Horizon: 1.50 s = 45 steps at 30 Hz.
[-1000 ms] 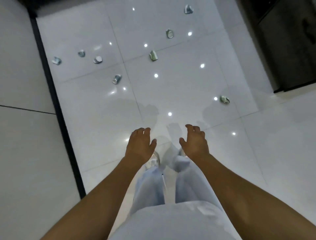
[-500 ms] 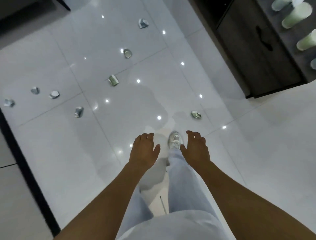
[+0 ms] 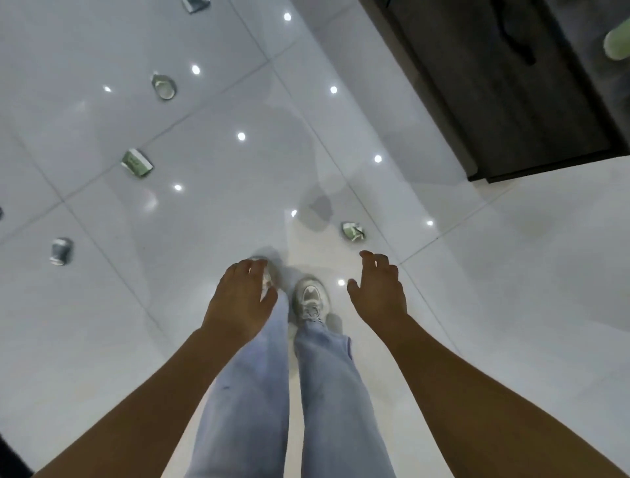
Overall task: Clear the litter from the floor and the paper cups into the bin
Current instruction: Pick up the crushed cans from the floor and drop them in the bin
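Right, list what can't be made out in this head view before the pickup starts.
- Bin: not in the head view at all.
- Left shoe: mostly hidden behind the left hand and blurred.
- Top crushed cup: cut off by the upper edge.
- Pale green cup on the dark cabinet: cut by the right edge, blurred.
- Item at the left edge: only a sliver shows.

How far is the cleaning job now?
Nothing looks done: no bin shows. Both hands are empty; the right hand hangs nearest one crushed cup. Left hand idle. Four more cups remain on the floor.
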Each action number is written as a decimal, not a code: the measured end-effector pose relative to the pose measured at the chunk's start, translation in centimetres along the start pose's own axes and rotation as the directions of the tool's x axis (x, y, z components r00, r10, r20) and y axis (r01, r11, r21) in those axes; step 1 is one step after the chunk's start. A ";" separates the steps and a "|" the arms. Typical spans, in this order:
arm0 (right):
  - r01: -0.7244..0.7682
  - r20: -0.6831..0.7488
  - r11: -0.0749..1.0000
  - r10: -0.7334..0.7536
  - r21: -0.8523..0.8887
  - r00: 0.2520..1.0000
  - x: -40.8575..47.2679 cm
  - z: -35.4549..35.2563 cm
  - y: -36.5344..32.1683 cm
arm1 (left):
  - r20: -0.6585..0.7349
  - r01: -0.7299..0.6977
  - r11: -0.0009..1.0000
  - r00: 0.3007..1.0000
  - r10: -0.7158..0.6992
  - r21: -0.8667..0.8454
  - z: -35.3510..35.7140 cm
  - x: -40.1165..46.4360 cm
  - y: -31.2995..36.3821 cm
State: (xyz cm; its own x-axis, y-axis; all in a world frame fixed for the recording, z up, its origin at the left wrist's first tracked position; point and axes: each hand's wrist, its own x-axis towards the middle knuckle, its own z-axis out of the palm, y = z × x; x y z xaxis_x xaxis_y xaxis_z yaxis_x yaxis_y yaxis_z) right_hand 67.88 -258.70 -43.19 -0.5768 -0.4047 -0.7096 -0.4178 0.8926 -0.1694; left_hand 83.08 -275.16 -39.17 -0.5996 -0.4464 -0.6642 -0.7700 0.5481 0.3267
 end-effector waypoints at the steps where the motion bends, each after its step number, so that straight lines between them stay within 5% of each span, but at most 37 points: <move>1: -0.011 0.003 1.000 0.011 0.008 1.000 1.5 0.9 0.6 | -0.001 -0.005 1.000 1.000 0.005 0.008 0.8 1.3 -0.2; 15: -0.141 -0.033 0.983 0.146 0.120 0.989 24.0 17.1 7.6 | 0.039 -0.209 0.975 0.978 0.207 0.072 15.4 22.3 -5.9; 25: -0.143 -0.136 0.980 0.162 0.138 0.977 33.1 22.5 9.4 | 0.092 -0.244 0.969 0.967 0.239 0.042 20.9 29.9 -9.7; 30: -0.136 -0.167 0.974 0.167 0.184 0.972 32.8 22.5 8.2 | 0.098 -0.234 0.972 0.968 0.233 0.005 20.9 30.4 -10.3; 45: 0.285 0.035 0.947 -0.293 0.146 0.955 15.2 10.2 -12.8 | 0.143 -0.107 0.992 0.983 0.115 -0.062 4.0 18.9 -9.3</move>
State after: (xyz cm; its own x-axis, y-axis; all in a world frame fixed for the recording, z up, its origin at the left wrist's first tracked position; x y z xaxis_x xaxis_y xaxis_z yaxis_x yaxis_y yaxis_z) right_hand 71.56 -274.23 -58.79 -0.4039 -0.6412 -0.6525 -0.4580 0.7591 -0.4626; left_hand 79.76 -285.91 -57.45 -0.6470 -0.2750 -0.7112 -0.7132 0.5481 0.4369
